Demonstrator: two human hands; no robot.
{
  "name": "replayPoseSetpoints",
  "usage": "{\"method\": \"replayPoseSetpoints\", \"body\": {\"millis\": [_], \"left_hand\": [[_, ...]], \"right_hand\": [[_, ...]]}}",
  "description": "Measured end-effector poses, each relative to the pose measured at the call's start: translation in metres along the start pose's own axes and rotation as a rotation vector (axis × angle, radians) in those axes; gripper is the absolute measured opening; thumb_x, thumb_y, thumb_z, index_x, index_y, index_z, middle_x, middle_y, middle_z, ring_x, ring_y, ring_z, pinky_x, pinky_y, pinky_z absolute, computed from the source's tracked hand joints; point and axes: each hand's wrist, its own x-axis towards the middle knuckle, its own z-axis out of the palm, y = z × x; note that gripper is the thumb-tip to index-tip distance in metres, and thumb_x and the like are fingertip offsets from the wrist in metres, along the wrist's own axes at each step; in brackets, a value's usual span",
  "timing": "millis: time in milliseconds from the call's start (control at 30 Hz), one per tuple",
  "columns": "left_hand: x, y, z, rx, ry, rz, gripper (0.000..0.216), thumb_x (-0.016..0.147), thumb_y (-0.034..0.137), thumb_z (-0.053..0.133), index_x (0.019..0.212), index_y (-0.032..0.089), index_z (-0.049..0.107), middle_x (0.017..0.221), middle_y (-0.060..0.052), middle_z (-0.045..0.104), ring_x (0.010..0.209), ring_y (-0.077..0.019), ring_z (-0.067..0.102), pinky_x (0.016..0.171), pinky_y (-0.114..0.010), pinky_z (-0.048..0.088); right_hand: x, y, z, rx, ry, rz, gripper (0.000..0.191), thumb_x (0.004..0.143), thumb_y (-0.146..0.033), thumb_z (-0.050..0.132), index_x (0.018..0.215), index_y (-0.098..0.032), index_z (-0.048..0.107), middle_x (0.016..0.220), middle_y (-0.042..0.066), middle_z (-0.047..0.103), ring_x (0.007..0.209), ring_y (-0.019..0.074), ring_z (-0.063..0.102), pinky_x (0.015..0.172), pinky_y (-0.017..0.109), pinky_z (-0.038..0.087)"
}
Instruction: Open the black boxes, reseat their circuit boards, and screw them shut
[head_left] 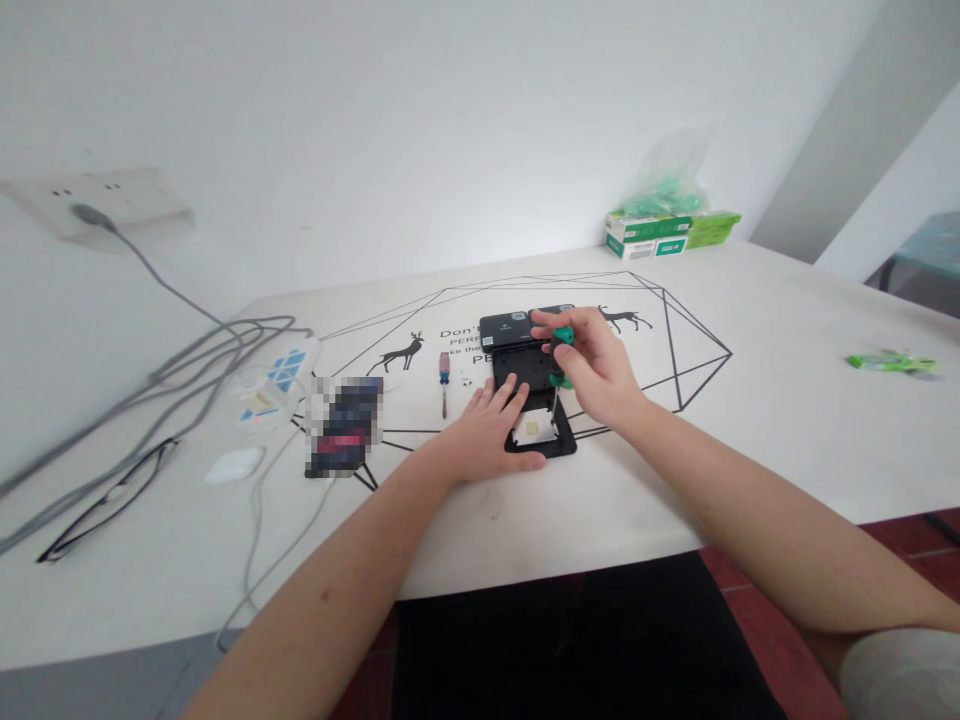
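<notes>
A black flat device (534, 372) lies opened on the white table (675, 470), with a white part showing in its near end. My left hand (491, 435) rests flat on the device's left edge, fingers spread, pressing it down. My right hand (596, 368) is closed round a green-handled screwdriver (561, 358), held upright with its tip down on the device. A second black box (517, 326) lies just behind the device.
A small screwdriver with a pink and blue handle (444, 380) lies left of the device. Further left are a blurred dark object (343, 427), a white case (235, 464), glasses (105, 500), a power strip (279, 380) and grey cables. Green boxes (660, 232) stand at the back; a green wrapper (892, 362) lies right.
</notes>
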Motion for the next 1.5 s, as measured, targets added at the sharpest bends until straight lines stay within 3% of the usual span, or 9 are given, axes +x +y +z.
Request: {"method": "replayPoseSetpoints", "body": {"millis": [100, 267, 467, 633, 767, 867, 1100, 1333, 1500], "left_hand": [[-0.0003, 0.0018, -0.0011, 0.006, -0.005, -0.007, 0.126, 0.090, 0.093, 0.046, 0.176, 0.012, 0.002, 0.180, -0.016, -0.014, 0.165, -0.0475, -0.011, 0.135, -0.056, 0.007], [0.0003, 0.0017, 0.0003, 0.013, 0.012, -0.007, 0.124, 0.091, 0.091, 0.049, 0.176, 0.013, 0.003, 0.180, -0.017, -0.012, 0.165, -0.0484, -0.008, 0.134, -0.057, 0.010], [0.0009, -0.0015, 0.0034, 0.003, 0.037, 0.011, 0.124, 0.091, 0.091, 0.048, 0.176, 0.014, 0.003, 0.180, -0.017, -0.010, 0.165, -0.0494, -0.008, 0.134, -0.060, 0.012], [0.0016, -0.0023, 0.0043, -0.002, 0.030, 0.008, 0.125, 0.090, 0.092, 0.048, 0.176, 0.013, 0.003, 0.180, -0.018, -0.010, 0.164, -0.0503, -0.008, 0.133, -0.062, 0.012], [0.0023, -0.0034, 0.0056, -0.004, 0.045, 0.023, 0.124, 0.091, 0.091, 0.049, 0.176, 0.012, 0.004, 0.180, -0.019, -0.009, 0.164, -0.0505, -0.008, 0.133, -0.062, 0.012], [0.0023, -0.0041, 0.0061, -0.008, 0.061, 0.030, 0.123, 0.091, 0.092, 0.049, 0.176, 0.013, 0.006, 0.180, -0.019, -0.007, 0.164, -0.0517, -0.006, 0.132, -0.062, 0.013], [0.0021, -0.0037, 0.0060, 0.002, 0.054, 0.020, 0.123, 0.091, 0.092, 0.049, 0.176, 0.014, 0.006, 0.181, -0.018, -0.008, 0.165, -0.0499, -0.006, 0.133, -0.060, 0.013], [0.0013, -0.0032, 0.0049, 0.010, 0.049, 0.018, 0.124, 0.090, 0.093, 0.046, 0.176, 0.014, 0.004, 0.181, -0.017, -0.008, 0.165, -0.0500, -0.006, 0.133, -0.060, 0.012], [0.0010, -0.0022, 0.0043, 0.007, 0.039, 0.021, 0.123, 0.091, 0.093, 0.046, 0.176, 0.014, 0.004, 0.180, -0.018, -0.009, 0.165, -0.0505, -0.007, 0.133, -0.061, 0.012]], "right_hand": [[0.0041, -0.0002, -0.0025, -0.136, 0.073, -0.139, 0.025, 0.098, -0.018, 0.051, 0.114, -0.028, 0.068, 0.130, 0.009, 0.069, 0.123, 0.0270, 0.067, 0.098, 0.049, 0.058], [0.0091, 0.0002, -0.0031, -0.261, 0.173, -0.241, 0.027, 0.099, -0.016, 0.048, 0.105, -0.025, 0.072, 0.106, 0.007, 0.068, 0.106, 0.0243, 0.067, 0.096, 0.048, 0.057], [0.0054, -0.0054, 0.0013, -0.113, 0.156, -0.018, 0.014, 0.099, -0.037, 0.064, 0.108, -0.027, 0.066, 0.117, 0.006, 0.080, 0.106, 0.0226, 0.077, 0.091, 0.043, 0.064], [0.0026, -0.0035, 0.0033, -0.093, 0.101, 0.085, 0.046, 0.082, -0.043, 0.086, 0.110, -0.029, 0.054, 0.124, 0.005, 0.081, 0.108, 0.0250, 0.080, 0.090, 0.045, 0.065], [0.0010, -0.0014, 0.0036, -0.042, 0.080, 0.092, 0.028, 0.093, -0.031, 0.069, 0.113, -0.029, 0.049, 0.132, 0.008, 0.077, 0.109, 0.0226, 0.080, 0.092, 0.043, 0.063], [0.0024, -0.0025, 0.0018, -0.088, 0.092, 0.034, 0.020, 0.095, -0.021, 0.057, 0.114, -0.028, 0.056, 0.138, 0.009, 0.073, 0.119, 0.0232, 0.075, 0.092, 0.043, 0.063], [0.0099, -0.0023, -0.0030, -0.294, 0.178, -0.156, 0.029, 0.095, -0.017, 0.049, 0.108, -0.025, 0.074, 0.111, 0.008, 0.074, 0.109, 0.0245, 0.070, 0.089, 0.043, 0.062], [0.0061, -0.0045, 0.0010, -0.136, 0.154, 0.104, 0.020, 0.099, -0.035, 0.059, 0.114, -0.027, 0.068, 0.116, 0.005, 0.079, 0.100, 0.0221, 0.077, 0.084, 0.041, 0.065], [0.0067, -0.0023, 0.0038, -0.124, 0.107, 0.201, 0.036, 0.087, -0.038, 0.075, 0.118, -0.029, 0.060, 0.125, 0.005, 0.077, 0.089, 0.0202, 0.076, 0.073, 0.038, 0.067]]}}
